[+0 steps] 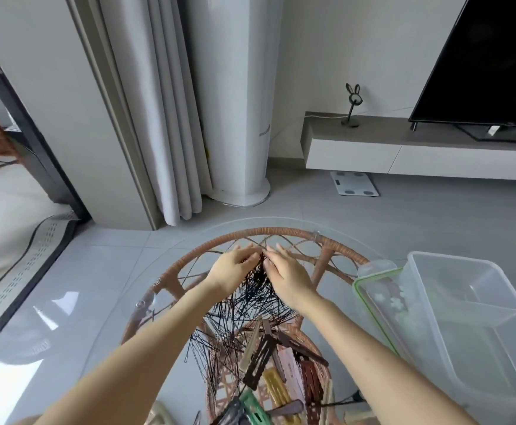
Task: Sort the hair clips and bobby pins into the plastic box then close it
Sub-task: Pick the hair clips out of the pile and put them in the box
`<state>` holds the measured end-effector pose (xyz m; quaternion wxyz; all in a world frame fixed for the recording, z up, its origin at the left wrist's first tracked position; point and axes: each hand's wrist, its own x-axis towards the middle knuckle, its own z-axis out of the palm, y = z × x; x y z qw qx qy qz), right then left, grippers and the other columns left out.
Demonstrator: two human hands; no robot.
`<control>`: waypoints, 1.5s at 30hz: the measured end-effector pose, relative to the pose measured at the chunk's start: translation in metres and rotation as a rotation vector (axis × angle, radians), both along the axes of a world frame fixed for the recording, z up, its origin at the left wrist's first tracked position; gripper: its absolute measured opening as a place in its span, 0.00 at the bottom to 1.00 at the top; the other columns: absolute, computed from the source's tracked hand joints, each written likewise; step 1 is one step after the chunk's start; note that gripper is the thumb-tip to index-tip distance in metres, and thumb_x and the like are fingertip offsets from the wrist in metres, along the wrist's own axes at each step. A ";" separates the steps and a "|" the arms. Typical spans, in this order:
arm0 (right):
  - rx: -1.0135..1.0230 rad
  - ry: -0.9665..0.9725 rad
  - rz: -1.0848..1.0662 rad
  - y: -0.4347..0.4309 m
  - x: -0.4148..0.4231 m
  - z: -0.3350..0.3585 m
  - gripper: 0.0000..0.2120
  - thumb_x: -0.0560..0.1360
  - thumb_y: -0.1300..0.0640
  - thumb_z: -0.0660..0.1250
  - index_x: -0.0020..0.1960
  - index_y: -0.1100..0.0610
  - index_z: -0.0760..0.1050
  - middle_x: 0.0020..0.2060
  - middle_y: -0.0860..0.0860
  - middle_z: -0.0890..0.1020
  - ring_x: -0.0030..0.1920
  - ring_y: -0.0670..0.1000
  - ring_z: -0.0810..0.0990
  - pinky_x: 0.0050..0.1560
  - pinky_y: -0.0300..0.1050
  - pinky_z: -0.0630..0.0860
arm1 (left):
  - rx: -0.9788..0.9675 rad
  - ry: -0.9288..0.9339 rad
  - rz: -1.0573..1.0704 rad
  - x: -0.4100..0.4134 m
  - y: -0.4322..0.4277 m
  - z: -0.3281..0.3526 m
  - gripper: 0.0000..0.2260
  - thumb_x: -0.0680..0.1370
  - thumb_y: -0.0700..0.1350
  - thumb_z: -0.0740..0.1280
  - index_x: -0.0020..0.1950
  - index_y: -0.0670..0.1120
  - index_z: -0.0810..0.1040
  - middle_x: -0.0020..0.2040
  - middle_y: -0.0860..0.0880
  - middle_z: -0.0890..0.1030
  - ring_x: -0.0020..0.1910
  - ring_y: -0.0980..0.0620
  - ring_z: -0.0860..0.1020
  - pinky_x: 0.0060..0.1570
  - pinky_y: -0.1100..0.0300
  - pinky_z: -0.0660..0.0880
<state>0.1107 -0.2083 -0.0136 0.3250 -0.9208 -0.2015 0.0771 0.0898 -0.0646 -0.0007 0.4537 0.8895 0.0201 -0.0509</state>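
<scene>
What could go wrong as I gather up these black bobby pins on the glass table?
1. The black metal bobby pins fan out loosely below the left hand and right hand. If lifted now, some might slip free and slide off the round glass tabletop.
2. Their lower ends overlap the pile of coloured plastic hair clips, so the bundle could snag and drag clips along.
</scene>
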 end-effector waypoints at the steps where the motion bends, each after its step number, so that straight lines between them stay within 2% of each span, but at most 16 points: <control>1: 0.046 0.019 0.002 -0.002 -0.007 0.001 0.20 0.81 0.52 0.50 0.71 0.57 0.62 0.73 0.53 0.61 0.74 0.51 0.54 0.72 0.48 0.52 | -0.057 0.001 0.013 -0.008 -0.001 0.002 0.15 0.80 0.46 0.58 0.65 0.47 0.75 0.68 0.46 0.74 0.70 0.48 0.69 0.65 0.60 0.64; 4: 0.224 0.108 -0.003 -0.012 -0.026 0.007 0.18 0.80 0.54 0.52 0.69 0.56 0.66 0.69 0.53 0.69 0.70 0.51 0.65 0.69 0.43 0.61 | -0.166 -0.009 0.032 -0.029 -0.004 0.012 0.14 0.80 0.45 0.59 0.62 0.43 0.78 0.60 0.47 0.80 0.60 0.51 0.76 0.63 0.58 0.69; 8: 0.349 0.112 -0.105 -0.036 -0.043 0.023 0.17 0.80 0.53 0.53 0.68 0.53 0.66 0.66 0.48 0.72 0.65 0.46 0.70 0.64 0.42 0.66 | -0.272 -0.055 0.182 -0.050 0.002 0.025 0.15 0.80 0.47 0.58 0.63 0.45 0.76 0.62 0.48 0.78 0.62 0.51 0.75 0.65 0.57 0.67; 10: 0.331 0.030 -0.215 -0.056 -0.053 0.032 0.16 0.79 0.55 0.55 0.65 0.55 0.69 0.64 0.51 0.74 0.62 0.48 0.73 0.61 0.41 0.69 | -0.080 -0.112 0.292 -0.062 0.013 0.026 0.15 0.80 0.49 0.59 0.62 0.46 0.77 0.62 0.49 0.78 0.62 0.49 0.75 0.64 0.54 0.69; 13: 0.106 -0.101 -0.294 -0.088 -0.085 0.042 0.12 0.77 0.57 0.60 0.59 0.57 0.74 0.56 0.53 0.80 0.55 0.52 0.79 0.52 0.40 0.72 | 0.477 -0.098 0.317 -0.091 0.033 0.019 0.12 0.78 0.47 0.60 0.58 0.49 0.80 0.62 0.46 0.78 0.58 0.44 0.76 0.57 0.53 0.71; 15: -0.068 -0.143 -0.279 -0.104 -0.112 0.047 0.12 0.77 0.56 0.60 0.57 0.56 0.75 0.54 0.52 0.82 0.51 0.53 0.80 0.49 0.42 0.73 | 0.615 -0.062 0.308 -0.111 0.040 0.016 0.13 0.78 0.49 0.59 0.57 0.50 0.80 0.61 0.45 0.78 0.57 0.40 0.75 0.57 0.51 0.71; 17: -0.174 -0.212 -0.262 -0.115 -0.140 0.049 0.12 0.77 0.54 0.60 0.56 0.56 0.76 0.52 0.52 0.81 0.49 0.53 0.79 0.48 0.44 0.73 | 0.602 -0.068 0.334 -0.133 0.042 0.018 0.14 0.78 0.50 0.59 0.58 0.50 0.79 0.60 0.42 0.76 0.59 0.39 0.73 0.59 0.51 0.69; 21: -0.102 -0.269 -0.157 -0.140 -0.184 0.045 0.18 0.77 0.47 0.56 0.57 0.58 0.76 0.54 0.52 0.80 0.54 0.51 0.77 0.54 0.40 0.70 | 0.485 -0.214 0.264 -0.188 0.044 0.022 0.19 0.78 0.57 0.56 0.60 0.49 0.78 0.63 0.47 0.76 0.63 0.44 0.71 0.63 0.51 0.66; 23: -0.159 -0.263 -0.033 -0.153 -0.195 0.037 0.27 0.74 0.40 0.52 0.62 0.57 0.73 0.60 0.51 0.77 0.62 0.49 0.72 0.61 0.34 0.61 | 0.487 -0.230 0.100 -0.215 0.042 0.016 0.26 0.75 0.63 0.50 0.62 0.51 0.76 0.65 0.50 0.75 0.66 0.48 0.70 0.66 0.51 0.64; 26: -0.233 -0.205 0.081 -0.170 -0.204 0.022 0.39 0.70 0.28 0.42 0.69 0.52 0.65 0.69 0.47 0.67 0.68 0.40 0.58 0.67 0.37 0.51 | 0.486 -0.183 -0.057 -0.237 0.033 0.002 0.32 0.72 0.69 0.44 0.69 0.57 0.68 0.72 0.51 0.68 0.73 0.51 0.62 0.70 0.51 0.56; 31: -0.311 -0.207 0.031 -0.176 -0.222 0.000 0.41 0.68 0.27 0.39 0.73 0.49 0.55 0.73 0.45 0.56 0.73 0.42 0.48 0.72 0.43 0.42 | 0.395 -0.112 -0.074 -0.266 0.012 -0.010 0.30 0.68 0.75 0.41 0.68 0.69 0.55 0.76 0.53 0.57 0.76 0.55 0.49 0.74 0.49 0.43; 34: -0.241 -0.172 0.033 -0.151 -0.235 -0.004 0.41 0.68 0.27 0.36 0.74 0.49 0.50 0.73 0.44 0.50 0.73 0.42 0.43 0.72 0.43 0.38 | 0.417 -0.129 -0.063 -0.266 -0.008 -0.013 0.33 0.67 0.75 0.40 0.71 0.67 0.54 0.77 0.54 0.53 0.77 0.54 0.45 0.75 0.46 0.39; 38: -0.142 -0.190 0.006 -0.102 -0.240 -0.005 0.39 0.71 0.30 0.35 0.73 0.50 0.55 0.75 0.51 0.56 0.75 0.50 0.50 0.74 0.46 0.42 | 0.436 -0.171 0.050 -0.249 -0.041 -0.019 0.35 0.71 0.71 0.39 0.73 0.58 0.60 0.77 0.48 0.56 0.77 0.48 0.48 0.75 0.48 0.41; 41: -0.008 -0.255 -0.119 -0.071 -0.237 0.000 0.31 0.75 0.37 0.45 0.68 0.55 0.66 0.69 0.55 0.67 0.70 0.53 0.63 0.72 0.51 0.58 | 0.362 -0.232 0.139 -0.229 -0.060 -0.021 0.30 0.76 0.62 0.45 0.70 0.48 0.67 0.73 0.41 0.64 0.75 0.41 0.56 0.75 0.46 0.52; 43: 0.044 -0.287 -0.132 -0.057 -0.235 0.006 0.27 0.76 0.42 0.47 0.66 0.57 0.68 0.68 0.55 0.69 0.68 0.53 0.66 0.68 0.51 0.66 | 0.281 -0.248 0.161 -0.216 -0.067 -0.017 0.24 0.79 0.57 0.50 0.68 0.44 0.70 0.71 0.40 0.66 0.73 0.38 0.58 0.72 0.42 0.58; 45: 0.073 -0.328 -0.134 -0.056 -0.232 0.013 0.25 0.77 0.44 0.47 0.66 0.57 0.67 0.66 0.54 0.71 0.65 0.52 0.71 0.63 0.49 0.71 | 0.212 -0.231 0.166 -0.210 -0.069 -0.011 0.20 0.80 0.52 0.54 0.68 0.44 0.69 0.72 0.40 0.64 0.74 0.39 0.56 0.71 0.41 0.57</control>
